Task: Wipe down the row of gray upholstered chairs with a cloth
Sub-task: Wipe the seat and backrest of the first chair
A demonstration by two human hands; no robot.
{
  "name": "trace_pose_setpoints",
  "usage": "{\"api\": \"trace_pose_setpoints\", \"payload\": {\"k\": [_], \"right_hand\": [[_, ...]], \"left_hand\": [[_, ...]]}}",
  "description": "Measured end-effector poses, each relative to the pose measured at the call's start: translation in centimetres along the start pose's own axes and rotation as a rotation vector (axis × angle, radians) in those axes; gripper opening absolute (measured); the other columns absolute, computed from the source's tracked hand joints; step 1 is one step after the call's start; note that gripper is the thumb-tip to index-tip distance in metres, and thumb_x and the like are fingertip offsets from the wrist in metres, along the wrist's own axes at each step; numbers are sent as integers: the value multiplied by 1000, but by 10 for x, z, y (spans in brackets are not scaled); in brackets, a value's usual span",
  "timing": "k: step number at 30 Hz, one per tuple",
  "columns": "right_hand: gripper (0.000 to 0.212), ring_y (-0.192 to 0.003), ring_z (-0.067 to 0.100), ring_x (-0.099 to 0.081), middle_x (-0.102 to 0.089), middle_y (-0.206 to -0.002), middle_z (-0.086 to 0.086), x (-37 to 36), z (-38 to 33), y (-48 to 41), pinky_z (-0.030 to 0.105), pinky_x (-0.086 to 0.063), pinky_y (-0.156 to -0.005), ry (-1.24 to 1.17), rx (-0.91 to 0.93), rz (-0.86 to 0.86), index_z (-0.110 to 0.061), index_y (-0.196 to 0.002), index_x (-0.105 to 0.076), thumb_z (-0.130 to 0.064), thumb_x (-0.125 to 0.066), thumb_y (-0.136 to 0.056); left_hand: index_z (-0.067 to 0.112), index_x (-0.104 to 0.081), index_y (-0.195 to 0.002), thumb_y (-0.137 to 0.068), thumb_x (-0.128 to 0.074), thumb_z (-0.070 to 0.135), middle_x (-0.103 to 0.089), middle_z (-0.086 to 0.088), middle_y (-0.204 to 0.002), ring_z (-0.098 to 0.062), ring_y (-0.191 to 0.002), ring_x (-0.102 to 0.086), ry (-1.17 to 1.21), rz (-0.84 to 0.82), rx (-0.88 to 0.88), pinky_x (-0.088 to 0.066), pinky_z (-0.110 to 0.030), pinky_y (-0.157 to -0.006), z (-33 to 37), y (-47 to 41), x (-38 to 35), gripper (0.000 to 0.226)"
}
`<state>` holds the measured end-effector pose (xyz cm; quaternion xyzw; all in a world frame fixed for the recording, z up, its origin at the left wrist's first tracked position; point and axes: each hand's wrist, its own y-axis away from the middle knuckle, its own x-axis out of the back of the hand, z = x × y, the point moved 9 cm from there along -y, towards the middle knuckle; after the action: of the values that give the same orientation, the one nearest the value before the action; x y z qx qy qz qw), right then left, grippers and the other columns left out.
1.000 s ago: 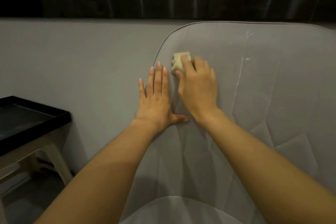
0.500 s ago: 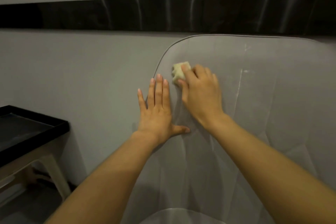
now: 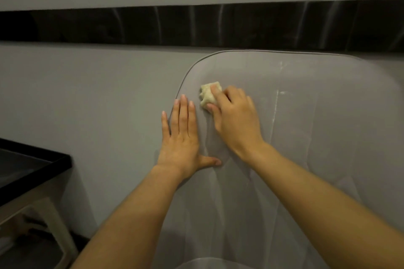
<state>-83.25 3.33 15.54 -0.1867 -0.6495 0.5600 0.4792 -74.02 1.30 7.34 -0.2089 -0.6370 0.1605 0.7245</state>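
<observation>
A dark surface (image 3: 32, 166) sits at 8 o'clock. The left hand (image 3: 182, 137) lies flat, fingers straight, on the left edge of the chair (image 3: 317, 137). At its 1 o'clock the right hand (image 3: 236, 120) has its grip curled on the cloth (image 3: 207, 94), pressing it to the upper backrest. The step looks like wiping this backrest. The next move calls for sweeping toward the streaks (image 3: 276, 111) at 3 o'clock, perhaps dust. No writing is readable.

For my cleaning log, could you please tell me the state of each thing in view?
chair backrest, upright, white streaks on it.
cloth, bunched, pressed on the backrest.
right hand, grips the cloth.
left hand, flat, fingers straight, on the backrest's left edge.
black-topped table, standing at left.
</observation>
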Motion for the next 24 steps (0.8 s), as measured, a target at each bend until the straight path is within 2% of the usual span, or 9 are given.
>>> {"api": "trace_pose_setpoints", "payload": {"k": [3,7,9,11,14,17,20,22,24], "right_hand": [[30,-70,31,-54,-57,-82,17,20,3,-19,33,-41,-57,-16,45,59,-1,-105,-65,-21,-60,-83],[36,-90,30,-52,-57,-102,17,29,37,-57,34,-37,-71,121,-170,120,-4,-120,-58,-27,-52,-93],[32,-82,33,-55,-59,-93,18,19,28,-43,36,-42,-67,102,-143,107,-1,-109,-63,-24,-54,-89],[33,-68,32,-54,-59,-81,17,7,9,-12,33,-43,-57,32,-57,89,0,-99,-66,-25,-49,-85],[32,-66,31,-53,-58,-78,14,-1,-2,12,33,-43,-56,-17,37,15,-2,-99,-67,-24,-49,-85],[29,-77,36,-54,-57,-86,18,17,8,-16,34,-39,-61,-12,4,48,-2,-107,-64,-20,-53,-87],[38,-101,29,-47,-52,-112,15,43,45,-60,32,-36,-77,109,-154,114,-8,-130,-50,-28,-43,-99],[38,-108,26,-44,-50,-121,11,43,64,-74,32,-34,-86,193,-226,75,-11,-130,-49,-33,-37,-100],[36,-106,29,-47,-53,-117,13,35,59,-65,35,-34,-84,208,-230,96,-7,-122,-54,-30,-40,-99]], "left_hand": [[10,55,-121,-59,-59,81,59,-7,-131,-22,-124,52,34,26,-18,30,-46,-106,2,0,2,148],[15,52,-126,-48,-56,83,44,-1,-144,-18,-128,49,34,74,-33,32,-43,-105,4,0,6,150],[13,48,-129,-47,-52,84,44,-2,-144,-19,-130,47,26,60,-38,30,-45,-107,4,-2,4,147],[10,51,-127,-53,-54,85,56,-6,-135,-23,-128,48,9,23,-11,28,-49,-107,2,-1,2,148],[5,55,-118,-60,-56,83,63,-10,-123,-26,-124,51,-26,-13,15,31,-51,-102,6,-3,5,148],[6,51,-121,-61,-61,80,60,-9,-126,-25,-119,54,4,-65,-43,30,-50,-103,21,-9,9,147],[9,56,-114,-60,-61,81,65,-5,-120,-24,-113,58,21,-95,-51,33,-46,-100,21,-14,4,147],[10,57,-112,-60,-60,81,66,-4,-117,-22,-111,60,20,-83,-63,34,-45,-100,20,-14,3,147],[9,56,-114,-60,-59,81,65,-3,-118,-23,-112,59,24,-69,-75,32,-46,-102,20,-12,2,145]]}}
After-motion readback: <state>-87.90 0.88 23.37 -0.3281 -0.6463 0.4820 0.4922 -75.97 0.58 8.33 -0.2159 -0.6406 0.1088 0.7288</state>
